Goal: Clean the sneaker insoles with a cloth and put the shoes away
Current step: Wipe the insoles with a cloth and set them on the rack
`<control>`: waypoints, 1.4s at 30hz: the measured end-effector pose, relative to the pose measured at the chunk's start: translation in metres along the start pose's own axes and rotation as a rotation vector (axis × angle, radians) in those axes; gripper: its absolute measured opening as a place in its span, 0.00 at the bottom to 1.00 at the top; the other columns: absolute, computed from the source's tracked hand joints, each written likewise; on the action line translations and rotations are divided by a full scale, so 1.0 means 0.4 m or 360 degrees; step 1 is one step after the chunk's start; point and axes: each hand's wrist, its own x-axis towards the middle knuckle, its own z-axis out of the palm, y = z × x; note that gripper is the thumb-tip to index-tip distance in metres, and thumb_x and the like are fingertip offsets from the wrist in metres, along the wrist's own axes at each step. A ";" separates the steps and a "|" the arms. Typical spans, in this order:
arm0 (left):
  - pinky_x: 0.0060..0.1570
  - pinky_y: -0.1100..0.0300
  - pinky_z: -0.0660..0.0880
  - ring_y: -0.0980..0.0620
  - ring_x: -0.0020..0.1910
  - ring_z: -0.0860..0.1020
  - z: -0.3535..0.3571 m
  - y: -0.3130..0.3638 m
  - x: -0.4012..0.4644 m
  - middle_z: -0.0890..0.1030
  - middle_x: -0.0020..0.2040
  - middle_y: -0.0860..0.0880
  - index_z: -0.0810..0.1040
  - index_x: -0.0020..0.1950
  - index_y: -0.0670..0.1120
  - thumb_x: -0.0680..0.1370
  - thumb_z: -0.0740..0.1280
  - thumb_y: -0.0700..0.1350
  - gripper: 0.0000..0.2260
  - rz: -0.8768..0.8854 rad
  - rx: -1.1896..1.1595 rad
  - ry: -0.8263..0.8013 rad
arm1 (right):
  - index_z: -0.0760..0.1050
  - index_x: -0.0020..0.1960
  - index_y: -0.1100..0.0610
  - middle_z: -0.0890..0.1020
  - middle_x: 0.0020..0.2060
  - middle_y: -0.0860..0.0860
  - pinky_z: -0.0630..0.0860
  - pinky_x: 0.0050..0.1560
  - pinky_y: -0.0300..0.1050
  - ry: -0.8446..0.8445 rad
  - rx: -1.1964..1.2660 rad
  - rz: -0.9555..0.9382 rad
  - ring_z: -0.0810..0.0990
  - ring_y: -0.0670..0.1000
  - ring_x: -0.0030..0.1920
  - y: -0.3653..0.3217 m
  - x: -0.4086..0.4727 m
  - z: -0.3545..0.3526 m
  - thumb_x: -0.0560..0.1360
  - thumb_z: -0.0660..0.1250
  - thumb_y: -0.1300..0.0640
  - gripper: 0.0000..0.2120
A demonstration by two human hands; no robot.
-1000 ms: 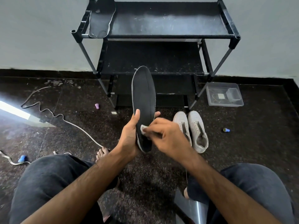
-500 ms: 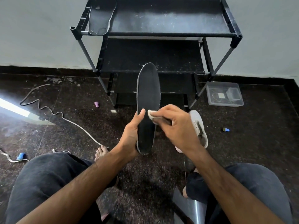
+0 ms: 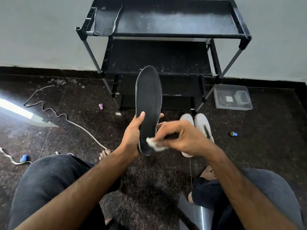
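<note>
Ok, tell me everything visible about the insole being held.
The insole is black with a thin pale edge, flat and foot-shaped, and looks like foam under fabric. It stands roughly upright, rounded toe end up, before the rack. The left hand grips its lower part, thumb across the face. The right hand presses a white cloth near its heel.

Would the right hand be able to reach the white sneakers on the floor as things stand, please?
Probably yes: the sneakers stand on open floor just beyond the right hand, with nothing between them. But its fingers pinch the cloth against the insole, so it is not free.
</note>
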 end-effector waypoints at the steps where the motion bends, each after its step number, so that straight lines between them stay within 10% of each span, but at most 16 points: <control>1: 0.53 0.47 0.82 0.38 0.64 0.79 0.001 -0.002 -0.002 0.77 0.68 0.36 0.69 0.76 0.40 0.85 0.58 0.53 0.24 0.0023 0.0021 0.0006 | 0.86 0.51 0.59 0.87 0.47 0.49 0.81 0.57 0.45 0.0238 -0.0048 -0.0065 0.85 0.50 0.51 -0.001 0.003 -0.010 0.73 0.76 0.66 0.08; 6: 0.56 0.50 0.82 0.42 0.62 0.80 0.032 -0.019 -0.026 0.79 0.67 0.36 0.70 0.74 0.37 0.85 0.58 0.52 0.24 0.0010 0.0028 -0.0069 | 0.85 0.57 0.61 0.83 0.47 0.50 0.80 0.56 0.43 0.0776 -0.0674 -0.0196 0.82 0.46 0.51 0.022 0.031 0.037 0.77 0.73 0.65 0.10; 16: 0.68 0.43 0.74 0.38 0.69 0.76 -0.010 -0.017 0.000 0.76 0.70 0.36 0.68 0.75 0.38 0.86 0.53 0.52 0.23 0.0009 0.0024 -0.0040 | 0.87 0.51 0.58 0.85 0.45 0.47 0.78 0.52 0.36 -0.0242 -0.0237 0.0068 0.83 0.44 0.48 0.011 0.006 0.012 0.73 0.76 0.67 0.08; 19: 0.62 0.48 0.78 0.42 0.61 0.82 0.001 -0.021 0.002 0.82 0.63 0.38 0.73 0.71 0.39 0.86 0.57 0.47 0.18 0.0169 0.0234 0.0074 | 0.85 0.51 0.56 0.85 0.43 0.49 0.79 0.48 0.41 0.0281 0.0189 -0.0058 0.83 0.46 0.44 -0.003 0.009 -0.017 0.74 0.75 0.66 0.08; 23: 0.67 0.43 0.73 0.38 0.63 0.80 0.002 -0.034 -0.004 0.81 0.63 0.36 0.77 0.68 0.40 0.85 0.59 0.47 0.17 0.0132 0.0212 0.0019 | 0.86 0.53 0.58 0.84 0.46 0.49 0.80 0.51 0.41 0.0899 -0.0594 -0.0089 0.83 0.46 0.48 0.030 0.025 0.001 0.75 0.74 0.65 0.08; 32: 0.69 0.42 0.72 0.36 0.69 0.75 -0.026 -0.017 0.007 0.76 0.70 0.35 0.69 0.74 0.37 0.87 0.53 0.49 0.21 0.0089 -0.0003 -0.0017 | 0.87 0.50 0.58 0.86 0.46 0.47 0.76 0.55 0.34 -0.0292 -0.0114 0.0189 0.84 0.42 0.49 0.034 0.010 0.028 0.73 0.77 0.65 0.07; 35: 0.63 0.46 0.78 0.39 0.65 0.79 -0.013 -0.017 0.004 0.78 0.67 0.36 0.72 0.72 0.37 0.86 0.54 0.49 0.21 0.0147 0.0098 -0.0012 | 0.86 0.50 0.59 0.86 0.44 0.53 0.78 0.52 0.42 0.0011 0.0292 0.0060 0.84 0.48 0.46 0.021 0.014 0.001 0.73 0.75 0.67 0.07; 39: 0.64 0.44 0.77 0.38 0.64 0.79 -0.009 -0.026 -0.001 0.79 0.66 0.35 0.74 0.70 0.38 0.85 0.58 0.49 0.19 0.0123 0.0052 -0.0011 | 0.86 0.54 0.58 0.84 0.45 0.50 0.79 0.49 0.38 0.0755 -0.0356 -0.0028 0.83 0.46 0.47 0.040 0.025 0.028 0.75 0.75 0.64 0.08; 42: 0.72 0.45 0.70 0.37 0.72 0.73 -0.016 -0.017 0.006 0.72 0.72 0.34 0.68 0.75 0.36 0.85 0.56 0.54 0.26 0.0069 0.0016 -0.0087 | 0.86 0.55 0.59 0.83 0.46 0.50 0.80 0.53 0.44 0.0598 -0.0553 -0.0188 0.83 0.46 0.48 0.051 0.027 0.087 0.77 0.74 0.63 0.08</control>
